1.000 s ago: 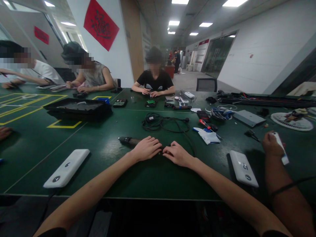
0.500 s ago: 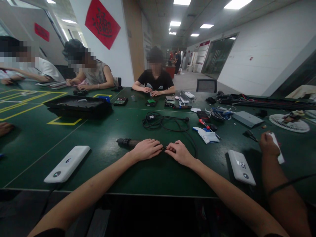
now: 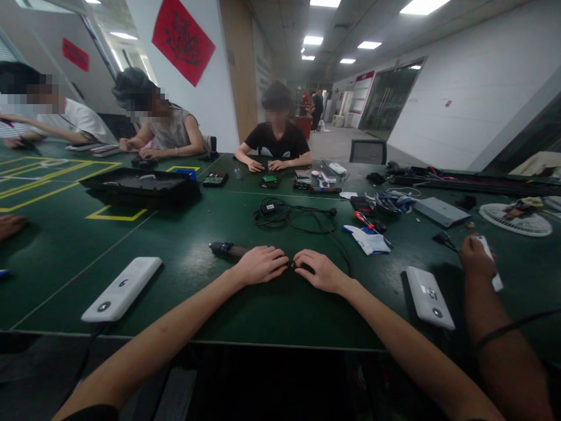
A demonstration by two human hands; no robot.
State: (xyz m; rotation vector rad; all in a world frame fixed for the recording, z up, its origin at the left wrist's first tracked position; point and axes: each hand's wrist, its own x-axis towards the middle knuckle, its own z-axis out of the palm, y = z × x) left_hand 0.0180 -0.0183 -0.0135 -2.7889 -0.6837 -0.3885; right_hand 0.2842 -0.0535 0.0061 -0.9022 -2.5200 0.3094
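A green desk (image 3: 245,318) carries everything, and the biggest thing on it is a shallow black tray (image 3: 142,182) at the far left, close to yellow tape markings. Beyond the middle of the desk lies a loosely coiled black cable (image 3: 284,214), one length of it curving down toward the right hand (image 3: 319,271). Two white power banks flank the person's forearms: the left power bank (image 3: 121,290) slants near the desk's front edge, and the right power bank (image 3: 429,298) sits near a neighbour's hand (image 3: 477,257), which holds a slim white device (image 3: 491,268). Directly ahead of the person, an electric screwdriver (image 3: 228,249) lies on its side, its tip pointing left. The left hand (image 3: 263,265) is partly closed, palm down, over the tool's rear end, its fingers bent around it. The right hand is loosely curled just beside it, fingertips near the left hand's; dark material shows under its fingers, but whether it grips the cable's end cannot be told. Past the right hand lie a blue-and-white packet (image 3: 369,241) and a red-handled screwdriver (image 3: 363,220). Smallest is a brass-coloured piece (image 3: 292,265) between the two hands' fingertips, its details too small to make out.
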